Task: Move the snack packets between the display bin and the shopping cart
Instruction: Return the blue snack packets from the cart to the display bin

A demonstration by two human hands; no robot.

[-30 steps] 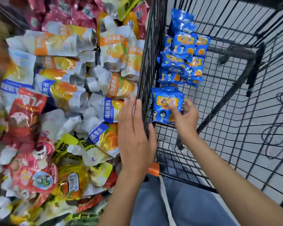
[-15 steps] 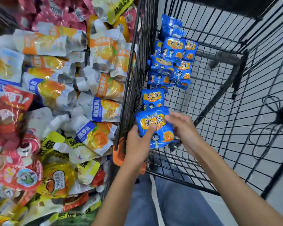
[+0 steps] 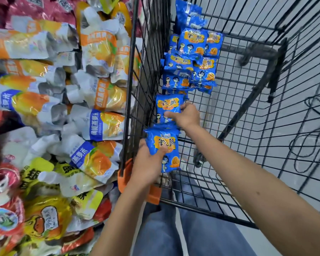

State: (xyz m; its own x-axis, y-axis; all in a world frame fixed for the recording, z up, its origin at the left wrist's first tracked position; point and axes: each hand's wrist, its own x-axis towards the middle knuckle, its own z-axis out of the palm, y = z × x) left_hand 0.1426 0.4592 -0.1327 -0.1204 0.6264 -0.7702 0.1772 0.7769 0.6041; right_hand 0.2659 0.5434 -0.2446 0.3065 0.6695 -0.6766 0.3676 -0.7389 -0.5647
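Observation:
My left hand (image 3: 147, 168) grips a blue snack packet (image 3: 164, 145) with orange lettering, holding it upright just inside the near left corner of the black wire shopping cart (image 3: 248, 163). My right hand (image 3: 186, 115) is deeper in the cart, fingers closed on a second blue packet (image 3: 166, 106) lying against the cart's left wall. Farther back, several more blue packets (image 3: 190, 61) lie in a pile along that wall. The display bin (image 3: 63, 108) on the left is heaped with snack pouches.
The bin holds white-and-orange corn pouches (image 3: 98, 157), yellow packets (image 3: 46, 218) and pink-red ones (image 3: 4, 182). An orange plastic bumper (image 3: 124, 174) caps the cart's near corner. My legs in blue jeans (image 3: 183, 233) stand below. A dark cable (image 3: 318, 126) lies on the grey floor.
My left hand took over the blue packet that my right hand lifted. My right hand let go, reached deeper into the cart and closed on another blue packet.

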